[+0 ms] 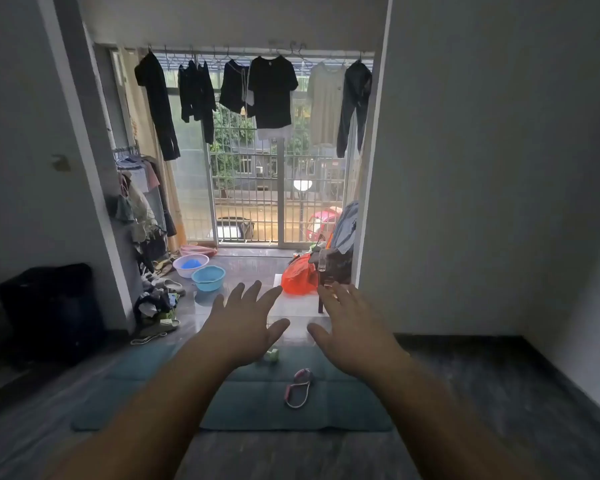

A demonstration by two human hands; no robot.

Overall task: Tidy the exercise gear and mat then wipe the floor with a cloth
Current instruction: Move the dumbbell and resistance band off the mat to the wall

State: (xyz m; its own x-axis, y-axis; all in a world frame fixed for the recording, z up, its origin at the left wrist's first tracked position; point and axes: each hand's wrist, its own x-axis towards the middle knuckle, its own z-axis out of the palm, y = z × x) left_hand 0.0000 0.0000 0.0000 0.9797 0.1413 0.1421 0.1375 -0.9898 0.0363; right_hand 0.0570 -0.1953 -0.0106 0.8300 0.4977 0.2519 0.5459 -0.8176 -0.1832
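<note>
A teal folding exercise mat (257, 407) lies flat on the dark floor in front of me. On it rests a pink and grey resistance band (298, 389), and a small green dumbbell (271, 356) peeks out under my left hand. Both arms stretch forward above the mat. My left hand (245, 323) hangs in the air with fingers spread, holding nothing. My right hand (352, 329) is likewise spread and empty. A white skipping rope or cord (148, 338) lies on the floor off the mat's far left corner.
A black suitcase (49, 306) stands at the left wall. Two basins (208, 278), shoes and clothes crowd the left of the balcony doorway. An orange bag (298, 277) and dark stool (336, 268) sit on the right. Laundry hangs overhead by the barred window.
</note>
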